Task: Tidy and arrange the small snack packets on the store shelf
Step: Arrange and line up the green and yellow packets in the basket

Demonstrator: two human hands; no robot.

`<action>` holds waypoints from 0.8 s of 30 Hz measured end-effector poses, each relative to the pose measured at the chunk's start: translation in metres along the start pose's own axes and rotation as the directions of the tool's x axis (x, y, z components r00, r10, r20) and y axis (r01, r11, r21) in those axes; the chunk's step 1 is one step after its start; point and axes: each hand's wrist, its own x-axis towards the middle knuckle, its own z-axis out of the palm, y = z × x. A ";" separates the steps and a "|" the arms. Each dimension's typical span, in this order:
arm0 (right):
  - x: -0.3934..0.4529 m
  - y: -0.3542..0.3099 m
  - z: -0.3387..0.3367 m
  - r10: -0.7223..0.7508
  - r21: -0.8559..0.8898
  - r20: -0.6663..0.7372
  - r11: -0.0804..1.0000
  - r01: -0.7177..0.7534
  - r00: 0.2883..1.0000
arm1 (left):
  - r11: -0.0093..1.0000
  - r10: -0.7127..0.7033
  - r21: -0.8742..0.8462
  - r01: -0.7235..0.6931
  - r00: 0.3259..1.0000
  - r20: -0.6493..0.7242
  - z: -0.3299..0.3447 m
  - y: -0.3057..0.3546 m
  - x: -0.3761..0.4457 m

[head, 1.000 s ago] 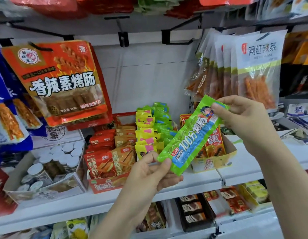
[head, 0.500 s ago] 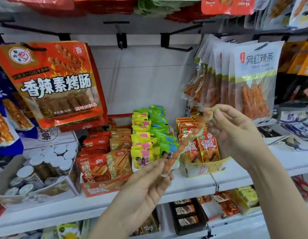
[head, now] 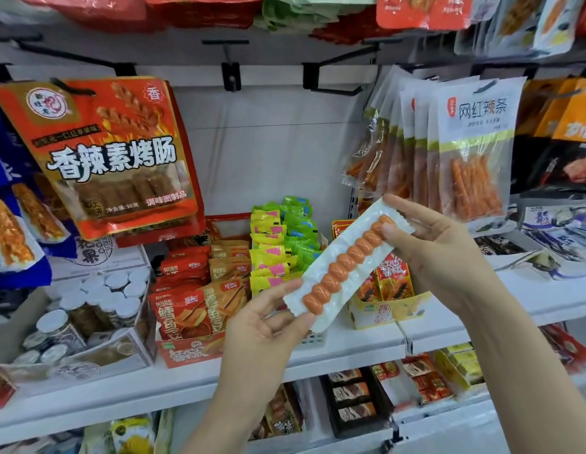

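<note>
Presently both hands pinch one snack packet (head: pixel 347 263) by its ends, left hand (head: pixel 268 326) low, right hand (head: pixel 439 253) high, before the shelf (head: pixel 350 350). It is not yet placed; the green and yellow packets (head: pixel 282 244) behind stand loosely ranked, so tidying appears unfinished.

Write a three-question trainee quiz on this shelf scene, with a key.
1. True or false: both hands hold the packet.
2. Which side of the packet faces the camera: A printed green, B clear, sausage showing?
3. What hangs at upper left?

Key:
1. True: left hand pinches the lower end, right hand the upper.
2. B.
3. A red bag.
</note>
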 end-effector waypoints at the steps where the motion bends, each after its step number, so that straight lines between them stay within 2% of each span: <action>1: 0.000 0.000 0.000 -0.002 0.005 -0.002 1.000 0.002 1.000 | 1.000 0.005 0.002 -0.005 1.000 0.005 0.000 -0.001 0.000; 4: 0.000 0.001 0.001 0.003 0.052 0.007 0.999 -0.003 1.000 | 0.998 0.007 -0.056 -0.005 1.000 0.027 -0.002 -0.001 0.000; 6: 0.000 0.002 0.002 0.004 0.110 0.027 0.994 -0.007 1.000 | 0.957 -0.096 -0.264 0.122 0.989 0.110 -0.005 -0.003 0.002; 8: 0.001 0.003 0.003 -0.008 0.131 0.055 0.991 0.001 0.998 | 0.864 -0.170 -0.436 0.254 0.960 0.222 -0.006 -0.002 0.003; 10: 0.001 0.004 0.004 -0.007 0.160 0.064 0.987 -0.003 0.998 | 0.870 -0.143 -0.430 0.241 0.958 0.248 -0.003 -0.002 0.004; 12: 0.002 0.005 0.004 0.021 0.183 0.068 0.983 -0.033 0.997 | 0.930 -0.070 -0.343 0.129 0.981 0.180 0.000 -0.003 0.004; 14: 0.002 0.005 0.002 0.068 0.100 0.066 0.992 -0.074 0.996 | 0.991 0.073 -0.123 -0.060 0.992 0.099 0.001 -0.001 0.005; 15: 0.002 0.004 0.002 0.099 0.069 0.067 0.992 -0.103 0.993 | 0.986 0.164 0.016 -0.166 0.982 0.090 0.000 0.000 0.005; 17: 0.002 0.001 0.000 0.180 0.131 0.079 0.973 -0.189 0.981 | 0.919 0.317 0.205 -0.336 0.941 0.121 -0.004 0.000 0.007; 20: 0.000 -0.007 -0.006 0.223 0.177 0.161 0.952 -0.251 0.961 | 0.741 0.476 0.437 -0.510 0.858 0.195 -0.011 -0.006 0.011; 22: -0.002 -0.007 -0.009 0.164 0.066 0.170 0.982 -0.177 0.972 | 0.600 0.549 0.547 -0.584 0.798 0.250 -0.012 -0.010 0.013; 23: -0.003 -0.007 -0.009 0.124 0.004 0.151 0.992 -0.126 0.981 | 0.570 0.562 0.567 -0.595 0.786 0.259 -0.011 -0.013 0.014; 24: -0.003 -0.007 -0.009 0.083 -0.043 0.127 0.996 -0.078 0.988 | 0.591 0.548 0.558 -0.583 0.797 0.252 -0.010 -0.015 0.015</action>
